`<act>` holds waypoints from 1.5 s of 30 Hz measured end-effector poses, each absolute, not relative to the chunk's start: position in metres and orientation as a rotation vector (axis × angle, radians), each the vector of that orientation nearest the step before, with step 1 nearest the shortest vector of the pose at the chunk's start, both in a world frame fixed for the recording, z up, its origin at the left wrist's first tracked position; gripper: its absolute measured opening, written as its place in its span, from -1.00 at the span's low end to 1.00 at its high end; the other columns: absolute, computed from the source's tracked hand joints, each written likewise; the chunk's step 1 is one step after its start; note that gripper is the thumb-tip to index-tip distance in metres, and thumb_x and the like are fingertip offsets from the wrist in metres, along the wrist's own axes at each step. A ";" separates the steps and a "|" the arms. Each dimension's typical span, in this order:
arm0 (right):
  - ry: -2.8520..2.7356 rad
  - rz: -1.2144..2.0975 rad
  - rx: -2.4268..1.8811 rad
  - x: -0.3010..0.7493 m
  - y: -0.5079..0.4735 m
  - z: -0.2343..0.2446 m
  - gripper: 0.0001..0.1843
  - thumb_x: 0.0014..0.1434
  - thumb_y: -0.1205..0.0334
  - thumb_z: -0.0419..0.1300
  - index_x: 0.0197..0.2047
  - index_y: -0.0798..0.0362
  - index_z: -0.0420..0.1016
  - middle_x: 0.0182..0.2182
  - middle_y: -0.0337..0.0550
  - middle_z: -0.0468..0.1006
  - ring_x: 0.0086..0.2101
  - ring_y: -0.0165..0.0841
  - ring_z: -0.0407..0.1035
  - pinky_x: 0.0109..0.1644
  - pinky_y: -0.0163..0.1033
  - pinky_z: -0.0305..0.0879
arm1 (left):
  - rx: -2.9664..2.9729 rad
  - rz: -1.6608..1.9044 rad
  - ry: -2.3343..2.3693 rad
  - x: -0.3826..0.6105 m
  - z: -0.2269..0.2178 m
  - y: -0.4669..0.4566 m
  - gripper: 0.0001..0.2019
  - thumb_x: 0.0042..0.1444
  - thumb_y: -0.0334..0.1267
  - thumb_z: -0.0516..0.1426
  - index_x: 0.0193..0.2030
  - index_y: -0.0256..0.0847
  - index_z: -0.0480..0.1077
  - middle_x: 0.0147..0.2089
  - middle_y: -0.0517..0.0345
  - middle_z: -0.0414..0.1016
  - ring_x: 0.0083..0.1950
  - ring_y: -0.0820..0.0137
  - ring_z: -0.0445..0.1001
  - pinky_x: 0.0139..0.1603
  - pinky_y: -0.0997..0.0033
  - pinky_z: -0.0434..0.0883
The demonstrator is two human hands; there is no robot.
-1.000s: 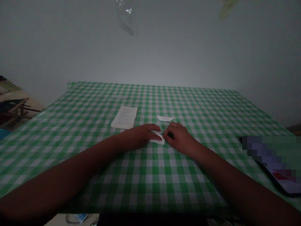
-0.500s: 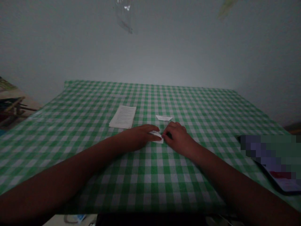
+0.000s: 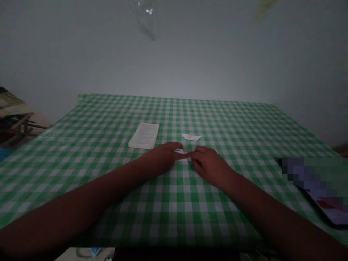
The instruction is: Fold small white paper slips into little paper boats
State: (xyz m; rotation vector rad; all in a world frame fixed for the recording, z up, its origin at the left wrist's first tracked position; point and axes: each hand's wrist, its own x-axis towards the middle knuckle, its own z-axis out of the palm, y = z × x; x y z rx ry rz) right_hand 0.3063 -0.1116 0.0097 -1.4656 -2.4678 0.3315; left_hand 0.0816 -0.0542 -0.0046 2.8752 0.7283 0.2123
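A small folded piece of paper (image 3: 178,150) with print on it lies on the checked cloth, largely hidden by my fingers. My left hand (image 3: 161,158) grips its left part, thumb along the near side and fingers over the far side. Its right end is met by my right hand (image 3: 208,164), whose fingers are closed together there, the tips touching my left thumb. Just beyond the hands lies a folded paper shape (image 3: 191,137), wide at the far edge and narrower at the near one. To the left sits a stack of printed paper sheets (image 3: 145,135).
A green and white checked tablecloth (image 3: 174,210) covers the table, which meets a pale wall (image 3: 217,54). A phone or tablet (image 3: 323,204), partly blurred, lies at the right edge. A clear plastic bag (image 3: 146,20) hangs on the wall.
My right hand's fingertips have come in over the paper's right end and now meet my left thumb. The paper shows less between the hands. The view has shifted slightly.
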 end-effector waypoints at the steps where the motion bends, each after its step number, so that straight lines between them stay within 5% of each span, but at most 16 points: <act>1: -2.505 0.301 -1.501 0.305 -0.114 0.011 -0.65 0.29 0.35 0.02 0.02 0.02 0.56 -0.29 -0.09 0.51 -0.23 -0.28 0.38 -0.12 -0.18 0.25 | 2.874 0.208 0.740 0.082 -0.005 -0.054 -0.47 0.21 -0.49 0.04 0.28 -0.01 0.32 0.32 0.02 0.26 0.33 0.24 0.27 0.33 0.15 0.26; 14: -2.743 0.059 -1.797 0.302 -0.126 0.024 -0.51 0.35 0.20 -0.02 0.31 -0.12 0.33 -0.23 0.01 0.57 -0.26 -0.14 0.46 -0.20 -0.06 0.27 | 2.979 -0.007 1.051 0.072 0.029 -0.075 -0.66 0.19 -0.30 0.15 0.10 -0.01 0.47 0.36 -0.04 0.27 0.34 0.04 0.24 0.32 -0.25 0.09; 27: -2.750 0.078 -1.762 0.304 -0.124 0.022 -0.52 0.36 0.17 -0.04 0.31 -0.09 0.34 -0.25 -0.01 0.57 -0.26 -0.15 0.46 -0.20 -0.06 0.27 | 2.987 -0.033 1.251 0.064 0.042 -0.081 -0.76 0.24 -0.24 0.07 -0.28 -0.22 0.56 0.21 -0.09 0.42 0.23 0.02 0.35 0.27 -0.24 0.18; 35: -2.734 0.096 -1.752 0.304 -0.125 0.022 -0.53 0.36 0.19 -0.03 0.30 -0.10 0.34 -0.21 0.01 0.58 -0.22 -0.12 0.47 -0.17 -0.03 0.28 | 3.014 0.105 0.889 0.090 0.019 -0.093 -0.68 0.24 -0.35 0.05 0.11 -0.29 0.37 0.14 -0.07 0.42 0.12 0.21 0.40 0.20 0.13 0.32; 45: -2.730 0.053 -1.876 0.305 -0.127 0.030 -0.52 0.36 0.14 -0.04 0.30 -0.12 0.34 -0.29 0.02 0.61 -0.27 -0.11 0.48 -0.23 -0.06 0.25 | 3.009 -0.162 1.119 0.091 0.035 -0.102 -0.80 0.20 -0.35 0.06 -0.17 -0.39 0.49 -0.07 -0.17 0.48 -0.03 0.12 0.44 0.04 0.05 0.42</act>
